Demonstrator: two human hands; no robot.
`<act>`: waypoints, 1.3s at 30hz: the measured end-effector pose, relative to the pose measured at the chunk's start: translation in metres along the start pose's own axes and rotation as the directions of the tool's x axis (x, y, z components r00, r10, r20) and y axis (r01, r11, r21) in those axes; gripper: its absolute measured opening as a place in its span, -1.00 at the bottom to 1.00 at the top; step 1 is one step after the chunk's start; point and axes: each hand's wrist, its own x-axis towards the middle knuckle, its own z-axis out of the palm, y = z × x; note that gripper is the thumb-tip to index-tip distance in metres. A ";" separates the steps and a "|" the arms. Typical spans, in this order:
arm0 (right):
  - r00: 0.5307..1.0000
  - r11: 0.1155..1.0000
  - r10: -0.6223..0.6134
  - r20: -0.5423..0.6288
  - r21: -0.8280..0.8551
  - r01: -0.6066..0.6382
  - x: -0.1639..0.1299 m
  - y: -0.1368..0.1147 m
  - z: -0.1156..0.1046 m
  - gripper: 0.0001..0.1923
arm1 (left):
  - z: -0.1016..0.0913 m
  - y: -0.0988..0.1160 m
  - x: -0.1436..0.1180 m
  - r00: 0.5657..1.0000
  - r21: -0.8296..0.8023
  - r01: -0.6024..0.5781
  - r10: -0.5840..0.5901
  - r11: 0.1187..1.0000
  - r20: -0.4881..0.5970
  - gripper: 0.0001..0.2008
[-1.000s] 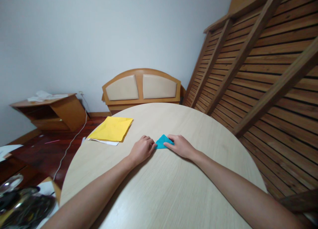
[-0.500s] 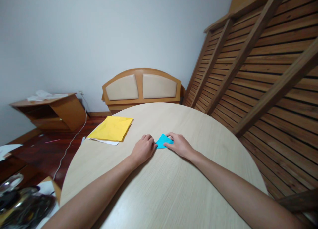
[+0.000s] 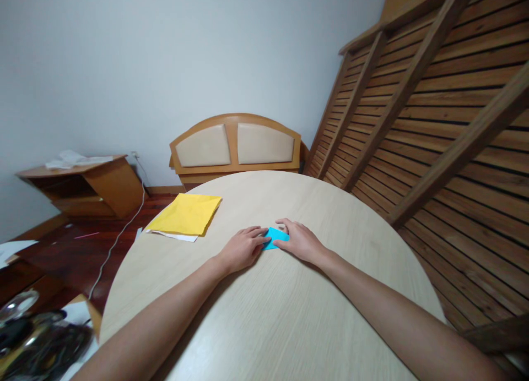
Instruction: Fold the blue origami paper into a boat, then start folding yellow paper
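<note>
Both hands had closed in on the small blue paper (image 3: 276,238) since a second earlier: then it showed as a pointed triangle between them, and now only a flatter, shorter blue patch remained visible, its peak apparently folded down or covered. The left hand (image 3: 243,247) had slid rightward so that its fingers lay over the paper's left part, flat and pressing rather than pinching; the right hand (image 3: 301,241) rested on its right side, fingers loosely spread and bearing down as well. That shift read as a crease being pressed flat, so the folding seemed a step further along. The paper lay near the middle of the round bench (image 3: 281,315), a little toward its far edge. It looked thin, matte and crisp-edged. The bench was pale wood-grain laminate, smooth, with fine streaks. Near the far-left edge lay a yellow sheet (image 3: 185,214), slightly rumpled, over a white sheet (image 3: 173,236) that peeked out beneath it, well apart from the hands.
</note>
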 end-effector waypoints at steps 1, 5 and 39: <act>1.000 1.000 0.002 0.006 -0.018 -0.002 0.000 0.001 -0.002 -0.42 | -0.001 0.002 -0.001 1.000 0.001 0.001 -0.001 1.000 0.011 -0.66; 0.998 0.999 0.022 0.061 -0.029 -0.021 0.001 0.010 -0.010 -0.42 | -0.004 0.007 -0.002 0.998 -0.039 0.000 0.002 0.999 0.055 -0.66; 0.889 0.950 -0.243 0.388 -0.090 0.299 -0.006 0.035 -0.063 -0.65 | -0.013 0.021 0.008 0.980 0.011 -0.065 0.061 0.998 0.188 -0.48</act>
